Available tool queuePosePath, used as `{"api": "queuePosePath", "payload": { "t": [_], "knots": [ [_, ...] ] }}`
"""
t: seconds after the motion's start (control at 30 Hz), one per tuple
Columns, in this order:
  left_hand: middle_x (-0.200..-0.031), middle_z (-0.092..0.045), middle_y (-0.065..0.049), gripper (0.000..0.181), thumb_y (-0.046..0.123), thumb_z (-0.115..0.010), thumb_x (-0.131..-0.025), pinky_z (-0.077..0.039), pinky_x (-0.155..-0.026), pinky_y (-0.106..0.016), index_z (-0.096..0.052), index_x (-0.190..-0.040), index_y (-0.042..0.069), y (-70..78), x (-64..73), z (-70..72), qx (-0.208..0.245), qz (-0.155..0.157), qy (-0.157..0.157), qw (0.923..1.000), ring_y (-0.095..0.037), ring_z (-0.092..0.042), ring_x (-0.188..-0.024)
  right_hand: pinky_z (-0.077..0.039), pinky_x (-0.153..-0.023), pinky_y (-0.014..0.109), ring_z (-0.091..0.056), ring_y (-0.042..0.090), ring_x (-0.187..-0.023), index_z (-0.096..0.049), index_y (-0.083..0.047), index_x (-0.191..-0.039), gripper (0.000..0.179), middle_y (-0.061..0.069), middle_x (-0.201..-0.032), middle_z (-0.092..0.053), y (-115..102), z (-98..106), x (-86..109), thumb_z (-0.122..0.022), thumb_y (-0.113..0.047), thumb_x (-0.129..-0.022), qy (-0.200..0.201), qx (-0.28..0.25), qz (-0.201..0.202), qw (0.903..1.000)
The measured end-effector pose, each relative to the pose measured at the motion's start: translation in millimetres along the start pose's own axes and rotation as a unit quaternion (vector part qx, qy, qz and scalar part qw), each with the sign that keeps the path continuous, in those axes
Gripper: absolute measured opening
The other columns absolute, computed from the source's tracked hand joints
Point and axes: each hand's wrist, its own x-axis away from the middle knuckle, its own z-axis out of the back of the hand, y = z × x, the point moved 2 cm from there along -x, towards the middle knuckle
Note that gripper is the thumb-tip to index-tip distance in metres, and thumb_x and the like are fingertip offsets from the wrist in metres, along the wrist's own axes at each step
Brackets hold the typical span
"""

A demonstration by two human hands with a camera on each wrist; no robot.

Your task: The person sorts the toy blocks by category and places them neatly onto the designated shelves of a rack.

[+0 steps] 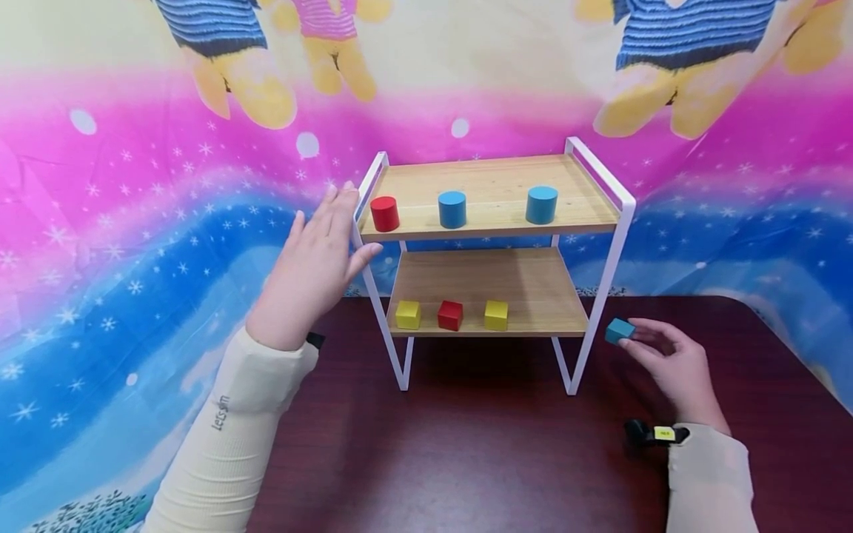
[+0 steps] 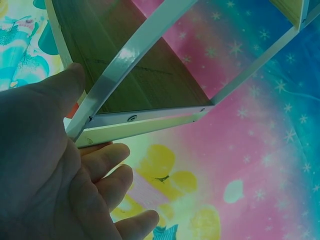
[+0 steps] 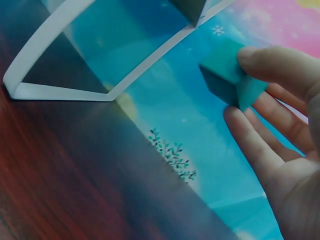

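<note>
Between thumb and fingertips, my right hand [image 1: 676, 366] pinches a blue-green cube [image 1: 620, 331] off the right side of a two-tier wooden shelf [image 1: 486, 174] with a white metal frame. The right wrist view shows the same cube [image 3: 230, 75] tilted in the grip. My left hand [image 1: 313, 259] rests at the shelf's upper left corner, fingers extended along the frame and thumb apart. On the top board stand a red cylinder [image 1: 384, 214] and two blue cylinders [image 1: 452, 209] [image 1: 541, 205]. Along the lower board's front lie a yellow cube [image 1: 408, 314], a red cube [image 1: 449, 315] and another yellow cube [image 1: 496, 315].
The shelf stands on a dark reddish-brown table [image 1: 466, 451]. Behind it hangs a pink and blue cloth [image 1: 166, 170] printed with snowflakes and cartoon figures. A black strap with a yellow label [image 1: 664, 434] is on the right wrist.
</note>
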Motion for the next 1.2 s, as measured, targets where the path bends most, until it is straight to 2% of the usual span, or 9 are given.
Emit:
{"api": "queuePosePath", "payload": {
  "t": [0.27, 0.57, 0.97, 1.2],
  "knots": [
    [-0.168, -0.020, -0.014, 0.086, 0.041, -0.063, -0.100, -0.011, -0.121, -0.063, -0.013, -0.163, 0.010, 0.1, 0.4, 0.2, 0.002, 0.004, -0.002, 1.0000, -0.030, -0.012, -0.156, -0.050, -0.077, 0.006, -0.064, -0.007, -0.091, -0.063, -0.012, -0.138, 0.050, -0.016, -0.107, -0.064, -10, 8, -0.5, -0.076, -0.029, -0.093, -0.030, 0.051, 0.023, 0.9980],
    [-0.167, -0.021, -0.015, 0.086, 0.040, -0.063, -0.100, -0.011, -0.121, -0.063, -0.014, -0.163, 0.010, 0.2, -0.3, -0.2, 0.001, 0.001, 0.003, 1.0000, -0.030, -0.013, -0.156, -0.052, -0.075, 0.008, -0.065, -0.005, -0.088, -0.064, -0.008, -0.135, 0.047, -0.016, -0.104, -0.066, -22, 15, 3.0, -0.077, -0.024, -0.092, -0.042, 0.049, 0.041, 0.9971],
    [-0.168, -0.021, -0.014, 0.086, 0.041, -0.063, -0.100, -0.011, -0.121, -0.063, -0.013, -0.163, 0.011, 0.9, 0.1, -1.3, 0.001, 0.001, 0.002, 1.0000, -0.030, -0.013, -0.156, -0.052, -0.076, 0.007, -0.066, -0.005, -0.090, -0.065, -0.009, -0.136, 0.046, -0.021, -0.104, -0.068, -39, 19, 9.6, -0.077, -0.018, -0.092, -0.020, 0.040, 0.053, 0.9976],
    [-0.167, -0.021, -0.014, 0.086, 0.040, -0.063, -0.100, -0.012, -0.121, -0.063, -0.013, -0.163, 0.010, 1.7, 1.0, 0.2, 0.001, 0.000, 0.004, 1.0000, -0.030, -0.013, -0.156, -0.052, -0.077, 0.007, -0.068, -0.006, -0.090, -0.064, -0.006, -0.135, 0.045, -0.020, -0.105, -0.068, -53, 18, 13.7, -0.076, -0.013, -0.092, -0.011, 0.038, 0.077, 0.9962]
  ]
}}
